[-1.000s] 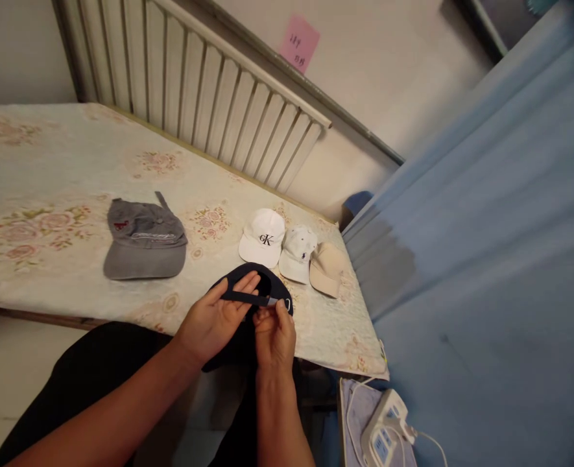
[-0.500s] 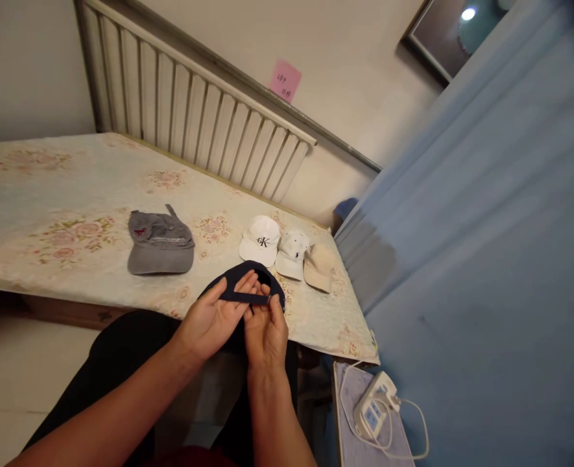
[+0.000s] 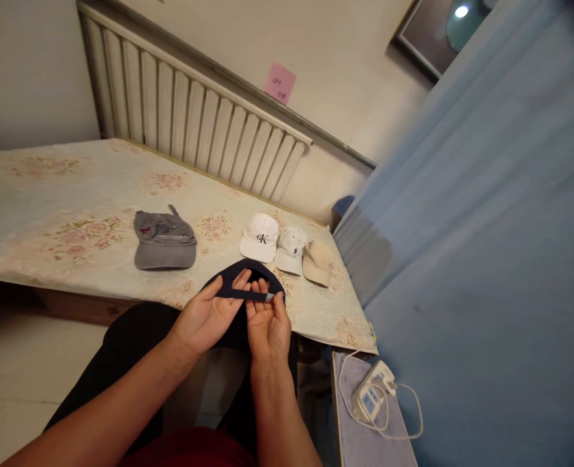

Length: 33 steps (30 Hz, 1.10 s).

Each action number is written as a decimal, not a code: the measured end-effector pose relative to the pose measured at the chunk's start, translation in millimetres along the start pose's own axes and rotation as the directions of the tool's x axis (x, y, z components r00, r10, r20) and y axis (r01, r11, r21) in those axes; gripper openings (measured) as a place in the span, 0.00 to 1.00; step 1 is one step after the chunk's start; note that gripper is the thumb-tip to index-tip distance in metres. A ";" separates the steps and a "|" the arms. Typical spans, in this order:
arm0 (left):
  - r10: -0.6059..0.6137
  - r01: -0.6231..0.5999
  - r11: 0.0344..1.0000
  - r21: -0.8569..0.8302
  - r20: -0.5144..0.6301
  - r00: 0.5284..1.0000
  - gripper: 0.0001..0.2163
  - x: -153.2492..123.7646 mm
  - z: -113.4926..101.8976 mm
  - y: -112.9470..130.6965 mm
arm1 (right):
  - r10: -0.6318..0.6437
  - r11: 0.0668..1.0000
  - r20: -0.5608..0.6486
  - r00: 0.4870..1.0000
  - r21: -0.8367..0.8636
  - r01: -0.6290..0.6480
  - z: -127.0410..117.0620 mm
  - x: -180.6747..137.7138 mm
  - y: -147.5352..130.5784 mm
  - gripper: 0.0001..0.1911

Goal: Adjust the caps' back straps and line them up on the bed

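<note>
A dark navy cap (image 3: 238, 275) is held over the near edge of the bed, its back opening turned up toward me. My left hand (image 3: 209, 316) grips the left side of the cap's thin back strap (image 3: 248, 295), thumb on top. My right hand (image 3: 267, 327) pinches the strap's right end by the small metal buckle. Both hands are closed on the cap.
A grey cap (image 3: 164, 239) lies on the floral bedcover (image 3: 72, 214). A white cap with a black logo (image 3: 260, 238), a second white cap (image 3: 290, 250) and a beige cap (image 3: 317, 262) sit in a row. A radiator (image 3: 194, 123), a blue curtain (image 3: 486, 227) and a white power strip (image 3: 369, 395) are around.
The view has pulled back and tilted up a little, so the caps look smaller. My hands keep their hold on the navy cap's strap, with the right fingers shifted slightly along it.
</note>
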State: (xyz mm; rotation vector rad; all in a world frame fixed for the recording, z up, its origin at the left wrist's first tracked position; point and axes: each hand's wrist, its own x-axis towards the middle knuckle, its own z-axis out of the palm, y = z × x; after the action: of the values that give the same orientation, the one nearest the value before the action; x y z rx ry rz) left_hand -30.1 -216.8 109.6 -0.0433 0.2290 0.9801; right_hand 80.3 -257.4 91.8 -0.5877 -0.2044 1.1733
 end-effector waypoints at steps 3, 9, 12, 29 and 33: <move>0.007 -0.007 0.999 0.033 0.022 1.000 0.23 -5.8 -1.1 -1.4 | -0.002 1.000 0.010 1.000 0.011 0.002 0.3 -4.6 -0.8 0.11; 0.016 -0.020 0.997 0.068 0.054 0.998 0.24 -11.8 -9.1 -4.4 | 0.026 1.000 0.001 1.000 0.015 -0.026 -5.1 -9.5 1.8 0.11; 0.010 -0.013 0.998 0.059 0.038 0.999 0.23 -12.6 -11.9 -4.4 | 0.029 1.000 -0.006 1.000 -0.013 -0.029 -6.4 -10.4 3.0 0.10; 0.006 -0.006 0.999 0.043 -0.012 1.000 0.22 -11.5 -21.3 0.3 | 0.096 0.994 -0.091 0.991 0.059 -0.090 -0.4 -14.2 6.9 0.11; 0.003 -0.002 0.999 0.042 -0.004 1.000 0.22 -8.5 -23.5 0.3 | 0.113 0.993 -0.088 0.990 0.055 -0.108 -1.8 -12.2 7.1 0.12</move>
State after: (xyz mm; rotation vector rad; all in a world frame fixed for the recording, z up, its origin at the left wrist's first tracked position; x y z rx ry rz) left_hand -39.0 -226.8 88.6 -0.0064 0.2534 0.9774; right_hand 70.7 -267.2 88.3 -0.6127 -0.0651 1.2523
